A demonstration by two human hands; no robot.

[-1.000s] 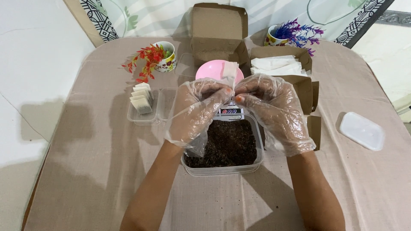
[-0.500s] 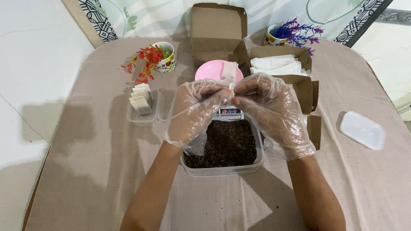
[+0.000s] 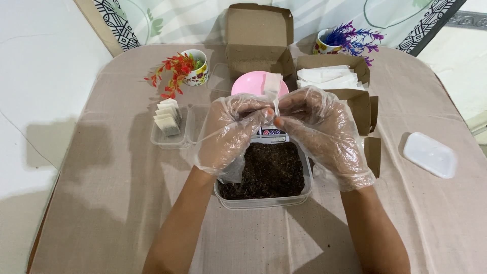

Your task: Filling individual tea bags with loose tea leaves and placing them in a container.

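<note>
While both gloved hands pinch a small white sachet together, beige cloth covers the table — white wall behind.

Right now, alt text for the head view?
Two hands in clear plastic gloves, left hand and right hand, pinch a small white paper sachet above a clear tub of dark crumbly material. Behind them are a pink dish and an open cardboard box, all on a beige tablecloth.

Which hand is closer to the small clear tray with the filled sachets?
The left hand. It is just right of the clear tray of filled sachets, with a small gap between. The right hand is farther right, beyond the left hand, above the container of dark material.
</note>
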